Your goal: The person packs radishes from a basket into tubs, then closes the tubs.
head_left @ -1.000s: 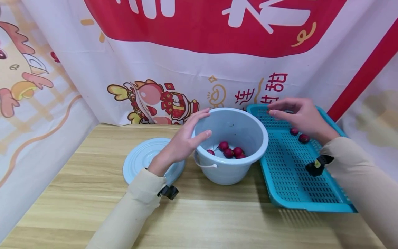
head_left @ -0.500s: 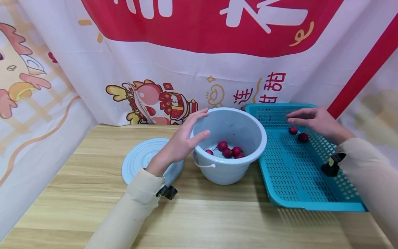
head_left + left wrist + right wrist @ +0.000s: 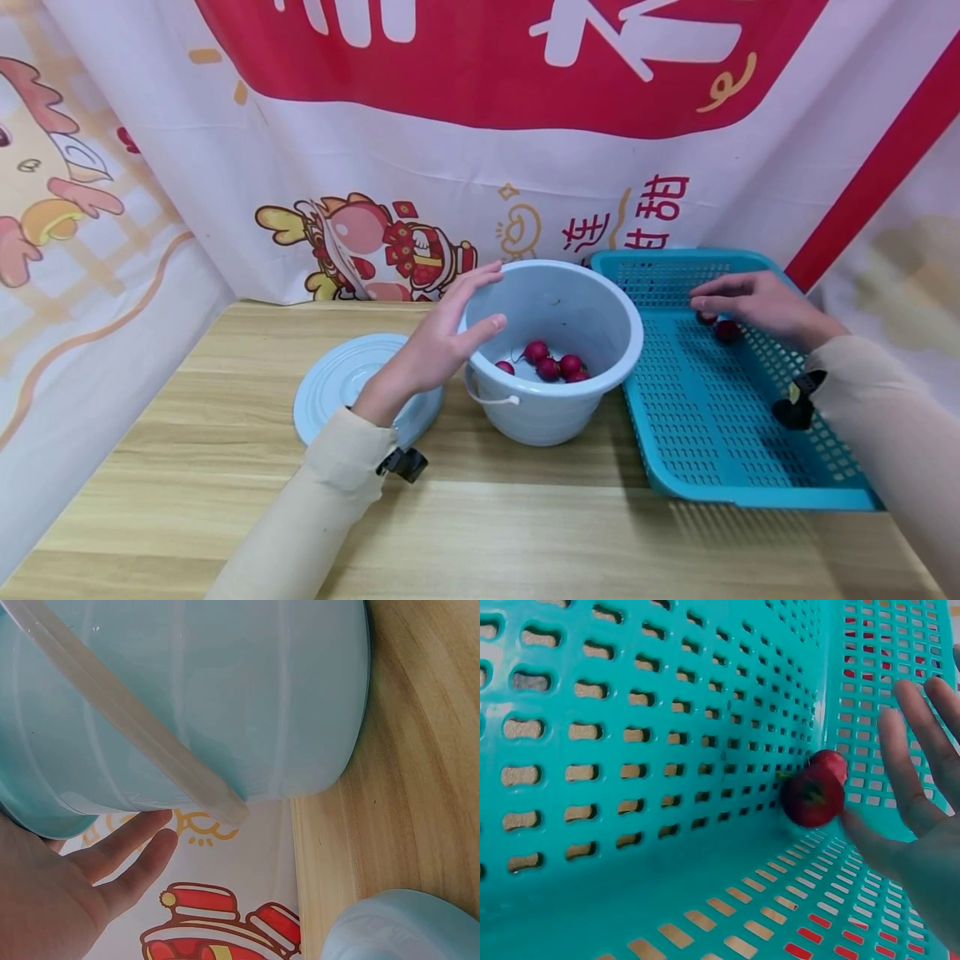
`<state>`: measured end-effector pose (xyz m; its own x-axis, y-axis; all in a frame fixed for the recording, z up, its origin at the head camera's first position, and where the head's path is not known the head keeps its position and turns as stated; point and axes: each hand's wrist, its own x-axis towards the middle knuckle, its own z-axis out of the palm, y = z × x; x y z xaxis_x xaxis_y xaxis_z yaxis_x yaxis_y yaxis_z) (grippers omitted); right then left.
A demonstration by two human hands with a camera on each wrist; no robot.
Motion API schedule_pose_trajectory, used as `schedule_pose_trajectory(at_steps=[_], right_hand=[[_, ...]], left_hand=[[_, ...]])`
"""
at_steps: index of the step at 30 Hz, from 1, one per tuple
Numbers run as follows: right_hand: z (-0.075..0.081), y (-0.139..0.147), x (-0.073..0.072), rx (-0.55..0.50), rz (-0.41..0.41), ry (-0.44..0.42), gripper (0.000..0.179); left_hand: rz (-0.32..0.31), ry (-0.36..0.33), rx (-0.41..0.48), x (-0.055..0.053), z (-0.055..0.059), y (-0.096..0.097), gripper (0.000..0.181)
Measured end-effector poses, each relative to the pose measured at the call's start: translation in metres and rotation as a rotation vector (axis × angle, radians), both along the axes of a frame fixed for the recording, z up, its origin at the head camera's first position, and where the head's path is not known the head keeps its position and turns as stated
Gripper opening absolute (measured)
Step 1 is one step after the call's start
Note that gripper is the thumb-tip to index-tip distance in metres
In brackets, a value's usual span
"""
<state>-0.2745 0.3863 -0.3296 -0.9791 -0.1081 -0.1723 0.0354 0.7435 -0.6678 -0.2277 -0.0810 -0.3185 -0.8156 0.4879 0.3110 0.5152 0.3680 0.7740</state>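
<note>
My left hand [image 3: 438, 342] rests at the left rim of a light blue bucket [image 3: 540, 417], fingers extended and thumb spread. The left wrist view shows fingertips [image 3: 161, 825] right at the bucket's side. Several red radishes [image 3: 548, 369] lie on the bucket's bottom. My right hand [image 3: 772, 312] reaches down into a teal plastic basket [image 3: 712, 417], over two radishes. In the right wrist view its fingers [image 3: 911, 761] are spread apart, and the thumb tip is right at the nearer radish [image 3: 810, 801]. The farther radish [image 3: 831, 759] is partly hidden behind it.
A round light blue lid [image 3: 326, 392] lies left of the bucket on the wooden table [image 3: 480, 533]. The bucket's white handle [image 3: 491, 400] hangs at its side. Behind the table hangs a printed cloth [image 3: 435, 175]. The basket stands right beside the bucket.
My right hand has moved from the basket's back left edge rightward, then lowered onto the two radishes, shifting the nearer one slightly. My left hand has stayed at the bucket's rim.
</note>
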Motion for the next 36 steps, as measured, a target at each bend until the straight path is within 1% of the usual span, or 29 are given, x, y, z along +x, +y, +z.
schedule_pose_trajectory(at_steps=[5, 9, 14, 19, 27, 31, 36], right_hand=[[0.001, 0.001, 0.000, -0.010, -0.018, 0.002, 0.070], [-0.003, 0.005, -0.002, 0.012, -0.012, -0.040, 0.066], [-0.011, 0.008, -0.003, 0.052, 0.017, -0.081, 0.066], [-0.018, 0.009, -0.006, 0.089, 0.035, -0.086, 0.067], [-0.026, 0.007, -0.008, 0.134, 0.043, -0.085, 0.062], [-0.028, 0.006, -0.008, 0.147, 0.033, -0.099, 0.061], [-0.029, 0.005, -0.006, 0.158, 0.024, -0.092, 0.060]], left_hand=[[-0.002, 0.003, 0.001, -0.001, 0.000, -0.001, 0.065], [-0.004, 0.004, 0.001, -0.001, -0.001, -0.001, 0.065], [-0.001, 0.001, 0.002, -0.001, -0.001, -0.001, 0.064], [0.001, 0.003, 0.002, -0.001, -0.002, -0.001, 0.064], [-0.001, 0.005, 0.000, -0.001, -0.001, -0.001, 0.065], [-0.001, 0.005, -0.003, -0.001, 0.000, -0.001, 0.065], [0.000, 0.001, -0.004, -0.001, -0.001, 0.000, 0.065]])
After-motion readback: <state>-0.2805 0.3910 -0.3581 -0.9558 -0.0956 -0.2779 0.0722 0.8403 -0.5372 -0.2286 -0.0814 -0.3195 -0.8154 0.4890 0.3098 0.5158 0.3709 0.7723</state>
